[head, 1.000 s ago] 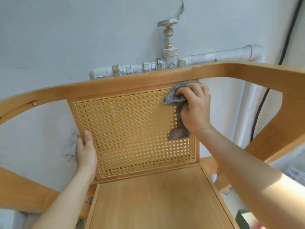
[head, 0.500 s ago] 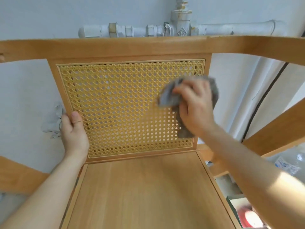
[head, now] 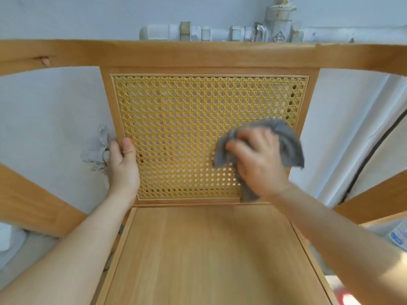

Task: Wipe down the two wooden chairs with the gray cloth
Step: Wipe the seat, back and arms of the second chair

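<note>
One wooden chair [head: 198,256] fills the view, with a flat seat, curved armrests and a yellow woven cane backrest [head: 187,128]. My right hand [head: 259,164] grips the bunched gray cloth [head: 288,146] and holds it against the lower right part of the cane panel. My left hand [head: 123,166] holds the left frame post of the backrest, thumb on the front, fingers behind it. A second chair is not in view.
Behind the chair is a white wall with a painted pipe and valve [head: 253,31] just above the top rail. A black cable [head: 374,148] runs down the wall at right. Packaged items [head: 398,236] lie on the floor at lower right.
My right hand with the cloth has slid down the cane panel from the top right toward the lower right. The camera view has shifted; my left hand keeps its hold on the frame.
</note>
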A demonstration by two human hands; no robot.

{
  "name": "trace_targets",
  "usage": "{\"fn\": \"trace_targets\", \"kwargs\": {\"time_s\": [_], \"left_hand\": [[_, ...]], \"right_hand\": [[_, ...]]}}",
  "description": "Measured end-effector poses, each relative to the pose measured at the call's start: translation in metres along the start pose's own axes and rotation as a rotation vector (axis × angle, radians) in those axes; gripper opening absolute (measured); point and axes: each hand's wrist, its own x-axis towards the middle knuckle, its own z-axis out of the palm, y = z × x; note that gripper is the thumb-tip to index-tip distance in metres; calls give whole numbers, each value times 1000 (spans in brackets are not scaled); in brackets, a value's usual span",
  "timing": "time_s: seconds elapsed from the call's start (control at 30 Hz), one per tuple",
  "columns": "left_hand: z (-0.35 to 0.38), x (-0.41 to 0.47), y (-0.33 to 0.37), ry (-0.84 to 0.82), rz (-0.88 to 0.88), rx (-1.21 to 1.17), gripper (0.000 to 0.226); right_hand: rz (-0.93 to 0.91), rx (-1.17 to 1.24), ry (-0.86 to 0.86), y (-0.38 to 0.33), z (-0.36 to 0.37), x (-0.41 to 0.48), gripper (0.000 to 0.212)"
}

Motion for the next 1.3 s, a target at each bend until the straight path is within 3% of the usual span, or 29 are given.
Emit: {"fn": "trace_targets", "kwargs": {"time_s": [0.07,0.13,0.23,0.4,0.5,0.57,0.67,0.77,0.83,0.9,1.0,1.07,1.17,1.3], "left_hand": [[0,1,-2,-9,-10,-6,36],[0,1,-1,-29,-9,-16,32],[0,1,3,-21,-12,-55,25],[-1,-4,8,-50,-38,-100,21],[-1,-4,8,-64,-28,-118,35],[0,-3,7,-50,-37,-99,36],[2,-3,5,-43,-55,-84,20],[3,-3,6,-50,-44,-122,22],[1,-2,6,-52,-64,-134,36],[-2,-1,7,-56,-64,-126,37],[-6,0,7,-100,-72,-135,35],[-6,4,2,-123,-88,-150,41],[-8,9,-5,-152,-148,-247,66],[-10,8,-2,-128,-251,-407,49]], "right_hand": [[153,-18,226,8,-3,45,24],[180,-52,289,0,12,48,36],[57,-14,135,-24,45,-2,47],[-315,117,-265,-45,70,-62,36],[-499,76,-262,-27,57,-40,34],[-414,-64,-103,-4,33,6,37],[-81,-158,117,2,12,70,47],[65,-98,126,-44,43,66,59],[-66,-46,-31,-80,72,33,61],[-313,8,-215,-107,94,-2,51],[-576,9,-350,-108,99,-12,45],[-615,-53,-295,-88,84,10,44],[-379,-183,-13,-57,57,76,44],[-144,-219,168,-82,66,112,46]]}}
